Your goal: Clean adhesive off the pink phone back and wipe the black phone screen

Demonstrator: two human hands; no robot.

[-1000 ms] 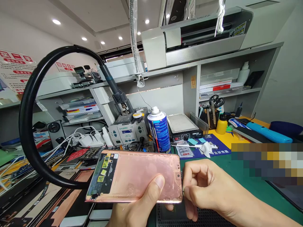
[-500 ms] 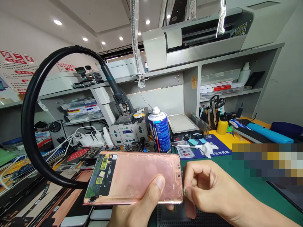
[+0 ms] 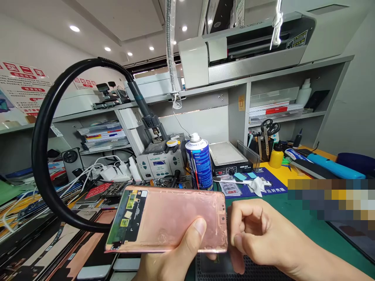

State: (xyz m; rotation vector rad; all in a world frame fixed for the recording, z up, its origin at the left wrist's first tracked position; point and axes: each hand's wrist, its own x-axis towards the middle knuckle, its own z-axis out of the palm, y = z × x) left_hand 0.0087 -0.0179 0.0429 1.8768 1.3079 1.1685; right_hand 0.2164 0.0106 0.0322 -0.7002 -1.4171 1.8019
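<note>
A phone screen panel (image 3: 166, 218) is held up in front of me, its copper-pink back facing me and a dark flex circuit at its left end. My left hand (image 3: 178, 253) grips it from below, thumb flat on the back and fingers mostly hidden underneath. Close to the panel's right edge is my right hand (image 3: 260, 230), thumb and index finger pinched together. Whatever that pinch may hold is too small or hidden to make out. Beneath both hands lies a black perforated mat (image 3: 249, 269).
A blue spray can (image 3: 199, 166) stands behind the panel, beside a soldering or hot-air station (image 3: 159, 164). A thick black hose (image 3: 39, 156) loops on the left above stacked phone screens (image 3: 55, 253). Farther right are a heating plate (image 3: 227, 154) and a yellow bottle (image 3: 276, 156).
The whole view has shifted slightly. My left hand keeps its grip on the panel, and my right hand's pinch stays by the right edge, now slightly farther from it.
</note>
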